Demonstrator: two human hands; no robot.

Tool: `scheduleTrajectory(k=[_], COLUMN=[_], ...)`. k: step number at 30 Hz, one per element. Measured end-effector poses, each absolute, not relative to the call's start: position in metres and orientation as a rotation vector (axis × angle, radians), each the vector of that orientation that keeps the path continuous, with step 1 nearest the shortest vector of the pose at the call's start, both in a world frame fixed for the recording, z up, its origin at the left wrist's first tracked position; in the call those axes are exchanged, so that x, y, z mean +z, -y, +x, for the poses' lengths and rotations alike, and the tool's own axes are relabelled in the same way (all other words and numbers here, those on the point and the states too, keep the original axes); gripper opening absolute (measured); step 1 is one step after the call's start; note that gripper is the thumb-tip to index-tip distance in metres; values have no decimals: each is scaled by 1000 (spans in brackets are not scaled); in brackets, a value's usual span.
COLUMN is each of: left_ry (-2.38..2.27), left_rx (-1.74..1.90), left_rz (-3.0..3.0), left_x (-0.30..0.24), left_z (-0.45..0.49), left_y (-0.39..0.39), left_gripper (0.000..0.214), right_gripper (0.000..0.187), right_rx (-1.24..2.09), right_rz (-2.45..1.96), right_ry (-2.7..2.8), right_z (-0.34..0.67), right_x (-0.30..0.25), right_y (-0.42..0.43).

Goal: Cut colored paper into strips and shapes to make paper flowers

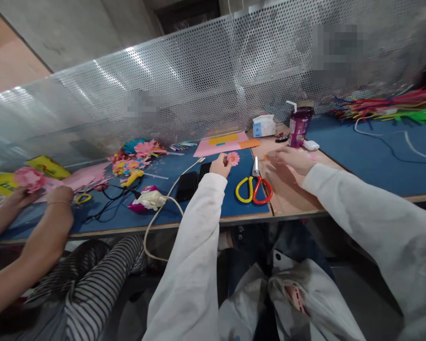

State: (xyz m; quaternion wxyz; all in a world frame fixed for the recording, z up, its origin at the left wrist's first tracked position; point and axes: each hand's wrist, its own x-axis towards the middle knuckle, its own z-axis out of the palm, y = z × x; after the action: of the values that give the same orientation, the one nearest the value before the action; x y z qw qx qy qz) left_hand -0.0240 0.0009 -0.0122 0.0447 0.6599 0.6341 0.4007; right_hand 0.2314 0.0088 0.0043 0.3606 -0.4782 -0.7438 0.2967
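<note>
Print on the yellow packets (2,182) at the left end of the tabletop (294,196) is too blurred for me to read. Beside them another person's hands (58,194) hold a big pink paper bloom (30,177). Further right, on the blue mat (184,163), lie a heap of paper flowers (135,154), a yellow glue gun (132,178), a white plug with its cable (151,199) and a black phone (186,185).

My left hand (220,166) pinches a small pink paper flower (233,158) just above the mat, near the tabletop's middle. Scissors (253,187) with one yellow and one red handle lie just right of it, at the mat's right edge. My right hand (287,158) rests on the bare wooden strip, apart from the left; I cannot tell whether it grips anything.

Toward the back edge sit a pink sheet (216,146), a tissue box (263,125) and a purple cup (300,127) with a straw, its label unreadable. Coloured pipe cleaners (394,106) fill the far right corner. A perforated metal screen (199,80) lines the back edge, with a concrete wall (74,28) above.
</note>
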Motion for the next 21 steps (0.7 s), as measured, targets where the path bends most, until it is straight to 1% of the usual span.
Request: scheduleTrajectory(k=[2, 3, 6, 7, 9, 10, 12, 14, 16, 20, 21], left_ry=[-1935, -1936, -1932, -1929, -1933, -1939, -1950, -1949, -1943, -1965, -1975], left_rx=[1198, 1190, 1196, 1200, 1196, 1189, 1176, 1172, 1178, 1192, 1197], left_rz=[2025, 2037, 2064, 2059, 2052, 2055, 2068, 2069, 2055, 2015, 2006], left_x=[-13, -13, -12, -11, -10, -10, -10, -11, -12, -14, -15], left_z=[-24, -24, -24, -23, -23, -22, -22, -22, -22, -24, -24], left_y=[-2, -2, -2, -2, -1, -1, 0, -1, -3, -5, -5], left_gripper=[12, 12, 13, 13, 13, 13, 13, 13, 14, 16, 16], right_gripper=[25, 26, 20, 22, 27, 24, 21, 20, 20, 28, 32], right_rx=[1215, 1337, 1429, 1543, 1806, 1867, 1741, 1482, 1263, 1098, 965], right_rz=[-1215, -1177, -1275, -1265, -1014, -937, -975, -1137, -1275, -1345, -1356], right_ry=[1662, 1638, 1821, 1925, 2130, 2197, 1984, 1652, 1468, 1533, 1623], right_z=[245, 252, 272, 278, 286, 289, 288, 280, 267, 227, 215], right_x=[17, 24, 36, 34, 22, 14, -1, -10, -12, -4, -3], right_y=[-11, -10, -3, -1, 1, 0, -3, -10, -20, -45, -52])
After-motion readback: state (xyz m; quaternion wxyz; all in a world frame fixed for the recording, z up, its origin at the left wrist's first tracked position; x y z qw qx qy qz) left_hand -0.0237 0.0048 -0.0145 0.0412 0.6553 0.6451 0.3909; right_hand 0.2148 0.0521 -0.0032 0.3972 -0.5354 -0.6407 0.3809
